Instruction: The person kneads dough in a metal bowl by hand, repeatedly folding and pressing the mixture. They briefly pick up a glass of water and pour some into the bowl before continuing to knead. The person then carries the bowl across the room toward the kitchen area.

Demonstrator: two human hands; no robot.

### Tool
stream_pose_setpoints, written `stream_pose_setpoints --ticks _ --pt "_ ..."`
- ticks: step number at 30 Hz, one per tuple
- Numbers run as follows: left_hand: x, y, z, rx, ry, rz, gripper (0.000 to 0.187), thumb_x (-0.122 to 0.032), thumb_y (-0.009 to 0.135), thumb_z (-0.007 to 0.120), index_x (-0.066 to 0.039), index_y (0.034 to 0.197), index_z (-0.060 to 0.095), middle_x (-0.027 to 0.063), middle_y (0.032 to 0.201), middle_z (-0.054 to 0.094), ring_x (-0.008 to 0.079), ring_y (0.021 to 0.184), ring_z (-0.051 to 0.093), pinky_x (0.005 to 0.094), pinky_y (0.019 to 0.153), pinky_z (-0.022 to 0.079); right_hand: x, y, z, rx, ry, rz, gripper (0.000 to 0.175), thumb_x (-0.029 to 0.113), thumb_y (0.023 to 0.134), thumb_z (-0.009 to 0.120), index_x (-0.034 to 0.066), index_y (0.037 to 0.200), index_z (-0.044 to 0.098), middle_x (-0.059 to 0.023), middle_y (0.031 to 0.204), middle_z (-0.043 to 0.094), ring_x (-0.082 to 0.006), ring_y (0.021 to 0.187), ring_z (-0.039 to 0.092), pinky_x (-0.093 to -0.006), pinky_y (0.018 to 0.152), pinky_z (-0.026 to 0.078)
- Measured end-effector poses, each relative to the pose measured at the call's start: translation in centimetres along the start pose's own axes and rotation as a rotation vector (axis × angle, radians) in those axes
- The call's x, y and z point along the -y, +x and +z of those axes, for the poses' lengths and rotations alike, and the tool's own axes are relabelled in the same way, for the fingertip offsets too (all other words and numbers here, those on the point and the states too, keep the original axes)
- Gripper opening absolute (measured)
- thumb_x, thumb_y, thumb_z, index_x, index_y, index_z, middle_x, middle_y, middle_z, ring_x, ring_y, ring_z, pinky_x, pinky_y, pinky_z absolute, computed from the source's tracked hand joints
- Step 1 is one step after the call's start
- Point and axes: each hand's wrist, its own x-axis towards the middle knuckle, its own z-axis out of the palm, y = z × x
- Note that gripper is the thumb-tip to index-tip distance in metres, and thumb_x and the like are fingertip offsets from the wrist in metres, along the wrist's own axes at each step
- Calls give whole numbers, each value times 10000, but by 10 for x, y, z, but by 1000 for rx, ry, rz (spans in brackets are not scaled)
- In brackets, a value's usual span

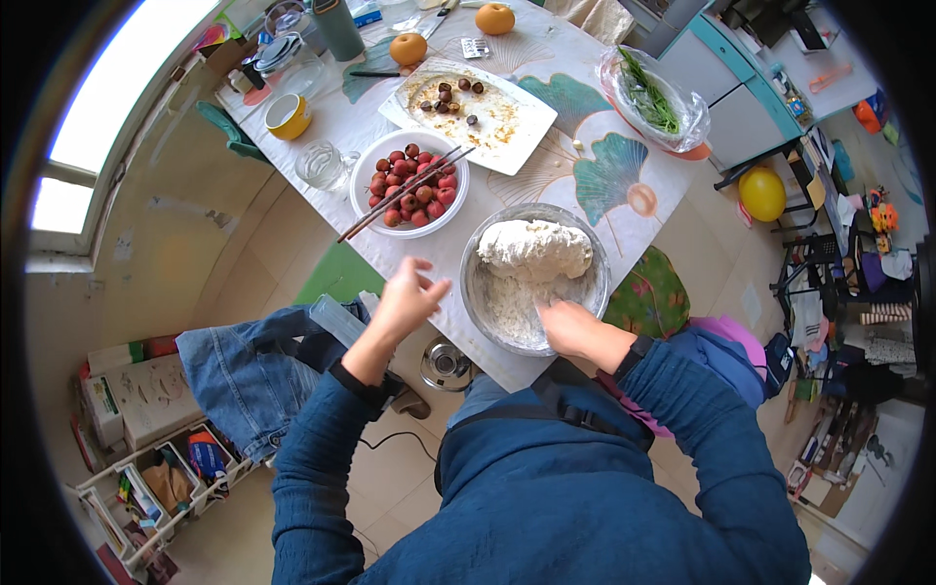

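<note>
A steel bowl stands near the table's corner in front of me. A rough lump of dough lies at its far side, with loose flour and crumbs nearer to me. My right hand reaches into the bowl, its fingertips in the loose flour; whether they pinch some is hidden. Left of the bowl, my left hand hovers by the table's edge, fingers apart and holding nothing. Beyond it, a white plastic bowl holds red hawthorn-like fruits, and a pair of chopsticks rests across it.
Further back on the table are a white tray with chestnuts, a glass mug, a yellow cup, round orange-brown fruits and a bag-wrapped bowl of greens. A denim garment hangs at the left; a lidded metal pot stands below.
</note>
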Motion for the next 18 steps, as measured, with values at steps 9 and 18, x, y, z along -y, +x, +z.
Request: stream_pose_setpoints --ticks 9,18 --pt "-1 -33 71 82 -99 -59 580 -89 858 590 58 1347 315 158 740 683 195 580 682 310 548 553 33 19 13 -54 147 -173 498 65 864 452 -34 1352 426 -327 1405 368 -405 1257 465 -414 1027 416" --pt "3 -33 82 31 -212 -76 536 -35 869 533 5 1360 321 152 746 670 192 566 678 291 496 550 14 29 20 -199 -111 -223 418 117 901 415 1 1292 503 -208 1383 465 -324 1304 437 -398 1054 400"
